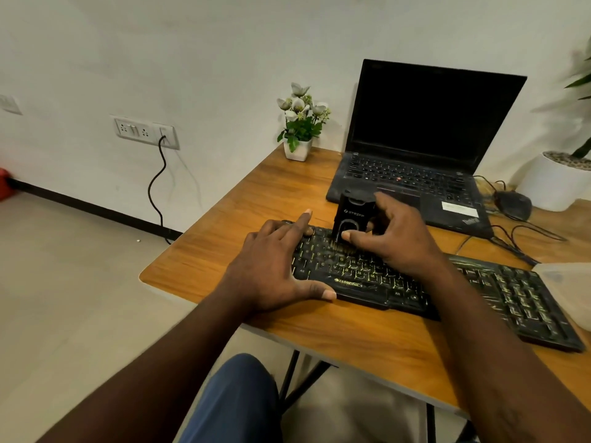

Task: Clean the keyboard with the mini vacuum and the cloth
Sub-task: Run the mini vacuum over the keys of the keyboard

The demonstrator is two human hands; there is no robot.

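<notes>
Keyboard (524,298) first: it is black, with pale green lettering, and lies slantwise on the near part of the wooden table (256,199), its left end under your hands and its right end running toward the right edge of view. Your right hand (399,241) grips the mini vacuum (351,212), thumb pressed on its front face and fingers curled round its far side. You hold the small black unit upright, its bristles (340,248) down on the keys in the upper left part of the board. Your left hand (271,273) lies spread and flat on the keyboard's left end, thumb along the front edge and forefinger stretched toward the top row, just beside the vacuum. Behind the vacuum an open black laptop (425,123) stands with a dark screen. A mouse (513,204) with tangled wires lies to its right, near a white planter (556,183). At the table's far left corner sits a small white pot of flowers (299,126). A pale, blurred thing (566,282) touches the keyboard's right end; you cannot tell what it is. On the wall to the left, a black cable (156,187) hangs from a socket panel (145,131) down to the floor. Your knee (236,401), in blue, shows below the table edge.
</notes>
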